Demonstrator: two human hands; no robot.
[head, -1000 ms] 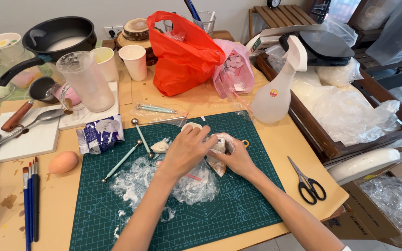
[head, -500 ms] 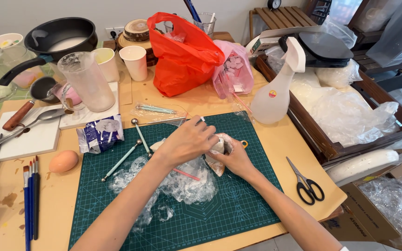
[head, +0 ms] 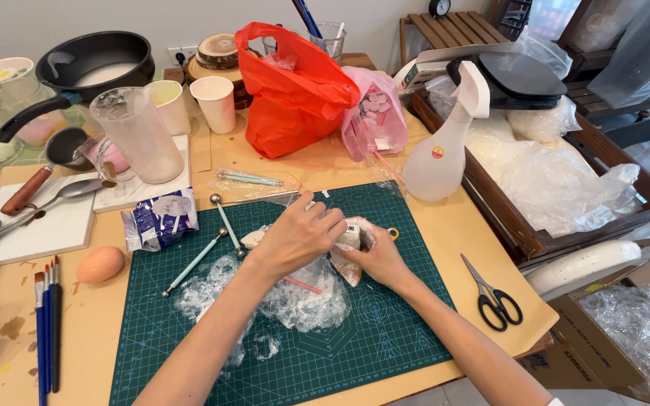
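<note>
Centrally, both hands (left [head: 299, 239], right [head: 380, 257]) gripping white lump [head: 350, 239] between them, over cutting mat [head: 408, 331].

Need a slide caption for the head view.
Both hands, left hand and right hand, grip a pale lump over a green cutting mat.

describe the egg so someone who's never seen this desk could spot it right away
Start at the green cutting mat that covers the middle of the wooden table. Just off its left edge, above the row of paintbrushes, lies the egg. It is the only smooth, pale brown oval there, unlike the crinkled blue packet to its upper right.
</note>
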